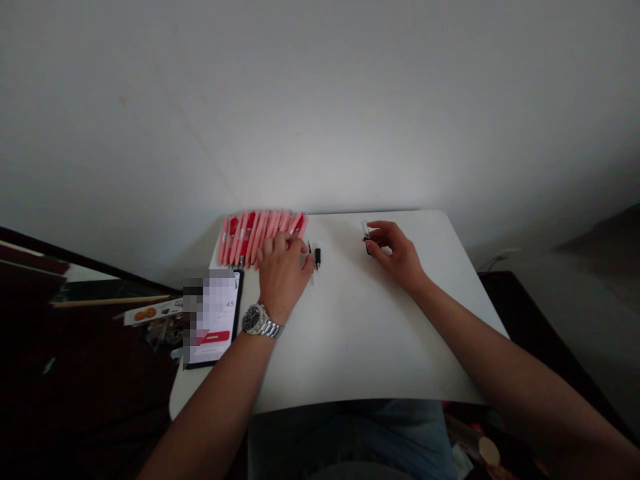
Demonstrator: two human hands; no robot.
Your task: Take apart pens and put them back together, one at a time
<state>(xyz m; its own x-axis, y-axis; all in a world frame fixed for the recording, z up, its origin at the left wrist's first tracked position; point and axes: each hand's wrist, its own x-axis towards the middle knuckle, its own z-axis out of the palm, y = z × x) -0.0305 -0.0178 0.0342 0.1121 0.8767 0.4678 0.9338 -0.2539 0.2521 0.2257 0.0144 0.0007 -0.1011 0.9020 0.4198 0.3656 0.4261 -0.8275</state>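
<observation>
My left hand, with a metal-band watch on its wrist, lies palm down at the near edge of a row of pink and red pens. Its fingers are bent and the thumb stands apart from them; what lies under the palm is hidden. Just beyond the thumb are a small black pen piece with a pointed tip and a thin dark piece. Over the right part of the table, my right hand pinches a short clear tube with a black lower part between thumb and fingers.
A white table stands against a pale wall. On its left side lies a phone with a lit screen, partly blurred out. Beyond the left edge, lower down, is a cluttered pile.
</observation>
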